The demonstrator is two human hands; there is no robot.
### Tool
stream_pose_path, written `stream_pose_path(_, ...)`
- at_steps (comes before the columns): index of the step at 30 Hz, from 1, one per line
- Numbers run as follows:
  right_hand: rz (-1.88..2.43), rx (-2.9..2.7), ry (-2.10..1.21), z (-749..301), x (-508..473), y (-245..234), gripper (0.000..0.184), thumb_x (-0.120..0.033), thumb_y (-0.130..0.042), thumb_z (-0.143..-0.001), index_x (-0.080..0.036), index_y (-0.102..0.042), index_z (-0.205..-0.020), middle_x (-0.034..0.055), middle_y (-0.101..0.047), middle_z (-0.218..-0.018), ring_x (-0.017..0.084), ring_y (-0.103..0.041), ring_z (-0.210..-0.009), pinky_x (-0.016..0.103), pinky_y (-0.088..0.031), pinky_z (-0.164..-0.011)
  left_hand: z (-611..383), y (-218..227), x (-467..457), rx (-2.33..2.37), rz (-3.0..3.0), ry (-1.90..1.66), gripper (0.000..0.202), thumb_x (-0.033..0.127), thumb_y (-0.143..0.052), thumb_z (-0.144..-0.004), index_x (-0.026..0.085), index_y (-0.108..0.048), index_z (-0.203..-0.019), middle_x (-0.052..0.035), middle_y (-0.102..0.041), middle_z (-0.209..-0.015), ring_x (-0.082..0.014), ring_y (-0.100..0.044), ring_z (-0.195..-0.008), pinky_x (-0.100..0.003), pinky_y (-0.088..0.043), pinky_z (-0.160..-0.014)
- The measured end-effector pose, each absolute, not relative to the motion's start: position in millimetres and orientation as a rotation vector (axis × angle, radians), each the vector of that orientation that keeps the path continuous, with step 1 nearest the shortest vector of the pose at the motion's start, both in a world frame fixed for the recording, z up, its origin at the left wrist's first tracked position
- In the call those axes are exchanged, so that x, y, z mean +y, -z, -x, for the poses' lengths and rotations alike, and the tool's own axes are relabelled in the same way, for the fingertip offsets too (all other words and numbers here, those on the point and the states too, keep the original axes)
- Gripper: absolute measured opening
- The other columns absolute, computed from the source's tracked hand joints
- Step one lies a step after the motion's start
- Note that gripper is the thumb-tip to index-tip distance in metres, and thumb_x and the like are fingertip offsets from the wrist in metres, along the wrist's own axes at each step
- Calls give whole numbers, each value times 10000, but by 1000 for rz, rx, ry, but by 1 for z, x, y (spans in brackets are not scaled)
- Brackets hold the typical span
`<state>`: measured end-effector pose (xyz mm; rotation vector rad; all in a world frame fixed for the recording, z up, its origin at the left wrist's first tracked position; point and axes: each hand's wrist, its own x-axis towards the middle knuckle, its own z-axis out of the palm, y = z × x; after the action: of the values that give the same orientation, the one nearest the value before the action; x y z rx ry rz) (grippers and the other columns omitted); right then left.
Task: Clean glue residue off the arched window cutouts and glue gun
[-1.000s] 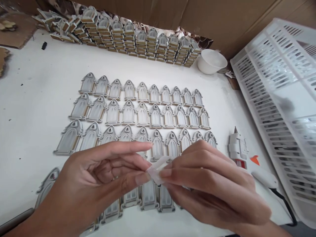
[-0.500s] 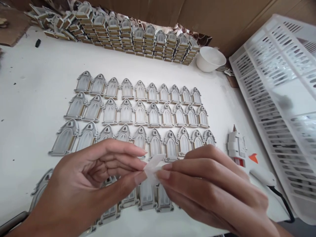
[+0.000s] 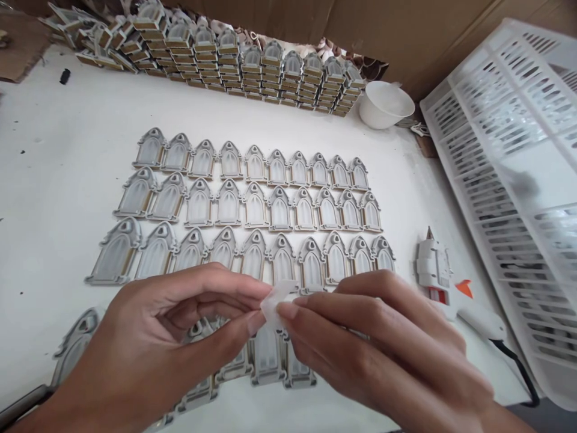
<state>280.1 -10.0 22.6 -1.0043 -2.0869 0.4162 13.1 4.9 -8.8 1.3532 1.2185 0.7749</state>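
Between my two hands is a small piece of thin, whitish translucent film [image 3: 273,305]. My left hand [image 3: 180,337] pinches its left edge between thumb and fingertips. The fingers of my right hand [image 3: 369,343] close on its right side; the right thumb is mostly hidden. Below and beyond the hands, small grey arched window-shaped frames [image 3: 282,261] with pale panes lie in rows on the white table [image 3: 67,198]. My hands and forearms cover part of the nearest row.
More arched frames are stacked [image 3: 270,72] along the back, tumbled at the left. A white bowl [image 3: 386,105] stands by the stacks' right end. At right are a glue gun [image 3: 435,264] with a black cord and a white slotted plastic crate [image 3: 509,180]. Cardboard [image 3: 288,18] rises behind.
The fingertips of my left hand have closed onto the film, its forefinger now nearer the thumb. My right fingers have shifted slightly left, and the film looks flatter.
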Motion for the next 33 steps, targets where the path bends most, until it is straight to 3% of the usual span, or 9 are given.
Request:
stream_pose_path(4, 1150, -2135, -264, -267, -21, -11, 181, -71, -847, -1048, -197, -894, -1170, 17, -944, -1026, 186, -823, -770, 353, -663, -578, -11, 10, 3, 1216, -1379, -760, 146, 323, -943, -967, 450, -945, -1038, 92, -906, -881, -126, -899, -777, -73, -678, -758)
stream_pose_path(6, 1188, -1899, -57, -256, -27, 2, 120, -222, -781, -1134, -250, -862, -1049, -17, -889, -865, 152, -705, -609, 357, -537, -461, -11, 10, 2, 1207, -1384, -757, 188, 304, -936, -964, 467, -944, -1057, 97, -901, -874, -128, -897, -774, -74, -676, -739)
stream_pose_path(9, 1203, -1806, 10, -245, -33, 18, 100, -299, -796, -1130, -288, -838, -1040, -55, -859, -826, 136, -638, -562, 354, -480, -438, -12, 9, 2, 1203, -1388, -755, 200, 289, -930, -954, 473, -941, -1034, 103, -898, -869, -131, -893, -763, -72, -669, -710)
stream_pose_path(19, 1251, -1834, -25, -248, -40, 18, 27, -301, -878, -1078, -309, -853, -1085, -78, -878, -857, 126, -660, -573, 326, -490, -439, -11, 10, 2, 1207, -1379, -735, 208, 307, -931, -954, 500, -932, -1032, 128, -912, -888, -129, -912, -781, -72, -670, -748)
stream_pose_path(33, 1287, -1809, -38, -245, -42, 18, 86, -306, -799, -1133, -310, -858, -1070, -49, -863, -809, 134, -675, -558, 314, -541, -471, -10, 11, 1, 1250, -1335, -692, 148, 356, -955, -929, 463, -934, -1028, 94, -933, -922, -174, -929, -797, -118, -698, -749)
